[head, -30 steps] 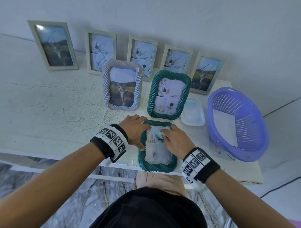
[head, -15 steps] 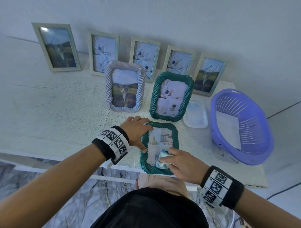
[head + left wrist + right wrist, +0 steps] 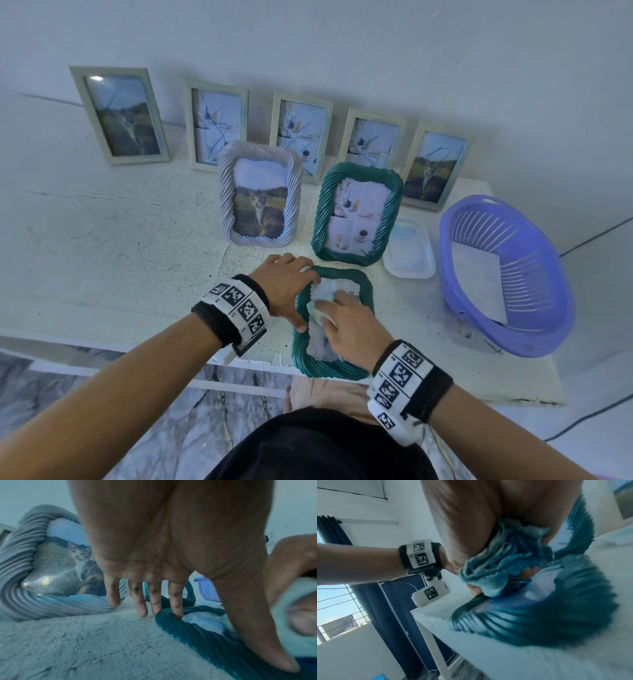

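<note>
The white surface carries the green frame lying flat at its near edge, long axis running near to far. The left hand presses straight fingers on the frame's far-left corner and left rim, pinning it without closing round it. The right hand lies over the glass from the near right, its grip clenched on a bunched blue cloth at the far-left part, so the next stroke likely runs toward the near end.

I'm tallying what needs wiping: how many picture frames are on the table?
8. Five plain frames stand at the back. A grey frame and a green frame stand before them. A second green frame lies flat under the left hand and right hand. None looks hidden.
</note>
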`<state>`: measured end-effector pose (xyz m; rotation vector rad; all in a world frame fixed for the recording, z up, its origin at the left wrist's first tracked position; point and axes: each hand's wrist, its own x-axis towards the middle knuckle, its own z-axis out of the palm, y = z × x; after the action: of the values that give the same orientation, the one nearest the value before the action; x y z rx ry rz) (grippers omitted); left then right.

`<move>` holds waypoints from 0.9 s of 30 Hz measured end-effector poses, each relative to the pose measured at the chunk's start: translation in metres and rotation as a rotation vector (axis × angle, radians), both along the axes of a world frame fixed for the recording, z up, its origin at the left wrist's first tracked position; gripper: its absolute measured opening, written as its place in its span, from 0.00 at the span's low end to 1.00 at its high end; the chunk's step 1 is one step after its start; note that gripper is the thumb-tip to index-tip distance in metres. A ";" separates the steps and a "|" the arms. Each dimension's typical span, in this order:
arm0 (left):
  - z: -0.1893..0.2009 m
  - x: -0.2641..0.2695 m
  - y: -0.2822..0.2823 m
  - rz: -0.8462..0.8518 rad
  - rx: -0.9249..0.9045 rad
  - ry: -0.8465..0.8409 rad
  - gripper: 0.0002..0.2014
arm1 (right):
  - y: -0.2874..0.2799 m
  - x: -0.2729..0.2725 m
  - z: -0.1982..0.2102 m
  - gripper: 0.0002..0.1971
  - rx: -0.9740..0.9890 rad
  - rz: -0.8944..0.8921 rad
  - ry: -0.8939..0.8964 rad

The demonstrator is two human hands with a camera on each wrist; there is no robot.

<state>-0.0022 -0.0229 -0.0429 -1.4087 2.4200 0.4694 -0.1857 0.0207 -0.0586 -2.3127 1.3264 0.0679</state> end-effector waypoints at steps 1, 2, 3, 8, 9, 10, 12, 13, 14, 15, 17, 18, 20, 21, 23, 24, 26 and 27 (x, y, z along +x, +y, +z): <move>0.000 0.000 0.000 0.002 0.000 0.000 0.47 | 0.007 -0.004 0.001 0.19 0.027 0.026 -0.010; 0.000 0.000 0.000 0.005 0.003 0.000 0.47 | 0.014 -0.008 0.003 0.19 0.057 0.046 -0.016; -0.001 0.001 0.000 0.008 0.007 0.001 0.47 | 0.021 -0.013 0.004 0.20 0.077 0.064 -0.025; -0.004 0.004 0.001 0.020 0.035 0.020 0.47 | 0.038 -0.047 0.013 0.19 0.123 0.052 -0.022; -0.004 0.004 0.001 0.022 0.038 0.019 0.47 | 0.035 -0.054 0.017 0.18 0.121 0.030 -0.033; -0.004 0.004 0.001 0.022 0.042 0.017 0.47 | 0.031 -0.061 0.020 0.17 0.109 -0.017 -0.048; -0.004 0.003 0.000 0.022 0.037 0.014 0.47 | 0.017 -0.073 0.023 0.16 0.010 -0.174 -0.096; -0.005 0.003 0.000 0.022 0.038 0.013 0.47 | 0.009 -0.078 0.024 0.16 -0.064 -0.263 -0.113; -0.005 0.003 0.000 0.023 0.042 0.013 0.47 | -0.001 -0.081 0.025 0.16 -0.130 -0.347 -0.117; -0.005 0.003 -0.001 0.027 0.044 0.014 0.47 | -0.011 -0.083 0.026 0.17 -0.177 -0.414 -0.107; -0.006 0.003 0.000 0.030 0.046 0.016 0.47 | -0.032 -0.082 0.026 0.18 -0.210 -0.500 -0.040; -0.006 0.004 0.000 0.030 0.045 0.018 0.47 | -0.041 -0.079 0.024 0.19 -0.218 -0.535 -0.005; -0.006 0.004 0.000 0.030 0.042 0.021 0.47 | -0.056 -0.071 0.019 0.21 -0.238 -0.597 0.028; -0.006 0.004 0.001 0.031 0.041 0.021 0.47 | -0.062 -0.068 0.016 0.23 -0.249 -0.624 0.036; -0.005 0.003 0.001 0.034 0.042 0.021 0.47 | -0.074 -0.064 0.010 0.26 -0.259 -0.654 0.062; -0.005 0.003 0.001 0.037 0.043 0.024 0.47 | -0.081 -0.063 0.008 0.27 -0.257 -0.659 0.071; -0.005 0.003 0.001 0.041 0.043 0.025 0.47 | -0.097 -0.063 0.002 0.26 -0.262 -0.665 0.076; -0.005 0.003 0.001 0.043 0.043 0.027 0.47 | -0.104 -0.065 -0.002 0.25 -0.268 -0.664 0.079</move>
<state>0.0012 -0.0222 -0.0482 -1.4475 2.3896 0.5508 -0.2505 -0.0835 -0.0602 -1.9569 2.1851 -0.2483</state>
